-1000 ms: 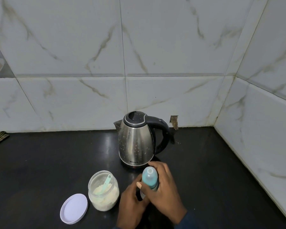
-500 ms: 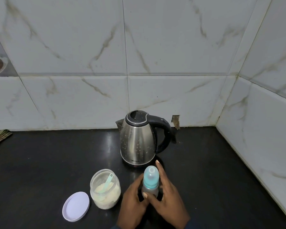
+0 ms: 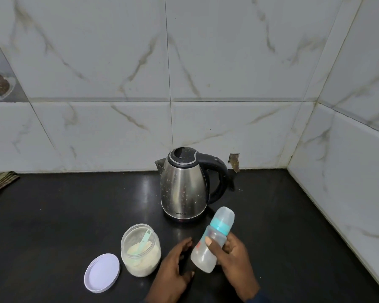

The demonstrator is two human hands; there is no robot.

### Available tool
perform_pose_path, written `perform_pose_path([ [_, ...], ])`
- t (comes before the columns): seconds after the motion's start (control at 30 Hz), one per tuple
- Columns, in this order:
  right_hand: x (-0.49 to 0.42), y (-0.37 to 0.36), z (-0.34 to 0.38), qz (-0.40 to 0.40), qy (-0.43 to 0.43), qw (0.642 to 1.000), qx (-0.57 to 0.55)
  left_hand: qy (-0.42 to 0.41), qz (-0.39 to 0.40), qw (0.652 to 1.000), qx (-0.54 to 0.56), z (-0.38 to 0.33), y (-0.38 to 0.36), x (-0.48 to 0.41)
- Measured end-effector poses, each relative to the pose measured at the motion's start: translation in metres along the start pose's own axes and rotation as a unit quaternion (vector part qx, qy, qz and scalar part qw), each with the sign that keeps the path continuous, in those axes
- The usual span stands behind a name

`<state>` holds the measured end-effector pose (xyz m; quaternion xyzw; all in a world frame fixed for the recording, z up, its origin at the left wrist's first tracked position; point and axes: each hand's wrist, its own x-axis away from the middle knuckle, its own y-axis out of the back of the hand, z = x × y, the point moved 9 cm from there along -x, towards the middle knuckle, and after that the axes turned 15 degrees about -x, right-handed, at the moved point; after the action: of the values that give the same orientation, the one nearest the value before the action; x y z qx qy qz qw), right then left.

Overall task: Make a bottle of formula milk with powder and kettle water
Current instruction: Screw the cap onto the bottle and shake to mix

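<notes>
I'd lifted and tilted the capped bottle (image 3: 213, 239), right hand (image 3: 232, 259) gripping, left hand (image 3: 175, 265) loose beside it; likely shaking next.

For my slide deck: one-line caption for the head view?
Right hand lifts the capped baby bottle, tilted, beside kettle and open powder jar.

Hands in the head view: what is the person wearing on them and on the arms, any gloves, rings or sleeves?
Both hands are bare: no gloves, and no rings or watch that I can make out. The left hand shows no sleeve before the picture's bottom edge. At the right hand, a dark blue sleeve cuff covers the wrist at the bottom edge. Fingernails look short and plain.
</notes>
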<state>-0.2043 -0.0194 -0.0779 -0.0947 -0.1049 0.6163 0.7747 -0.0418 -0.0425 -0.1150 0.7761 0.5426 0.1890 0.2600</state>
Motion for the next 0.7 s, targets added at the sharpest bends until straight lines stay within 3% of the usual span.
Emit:
perform_pose_path([
  [0.13, 0.009, -0.025, 0.006, 0.124, -0.023, 0.992, 0.019, 0.010, -0.021, 0.999, 0.040, 0.002, 0.002, 0.001],
  [0.27, 0.003, -0.022, 0.011, 0.072, -0.031, 0.996, -0.044, 0.000, -0.035, 0.999, 0.020, -0.003, 0.006, 0.002],
  [0.4, 0.008, -0.039, 0.005, 0.146, -0.052, 0.988, -0.027, 0.015, -0.027, 0.998, 0.046, -0.003, 0.003, 0.002],
  [0.53, 0.002, -0.025, 0.004, 0.077, -0.059, 0.992, -0.076, 0.003, -0.036, 0.999, 0.028, -0.007, 0.008, 0.003],
  [0.7, 0.003, -0.032, 0.008, 0.121, -0.064, 0.988, -0.071, 0.002, -0.031, 0.999, 0.038, -0.003, 0.005, 0.002],
])
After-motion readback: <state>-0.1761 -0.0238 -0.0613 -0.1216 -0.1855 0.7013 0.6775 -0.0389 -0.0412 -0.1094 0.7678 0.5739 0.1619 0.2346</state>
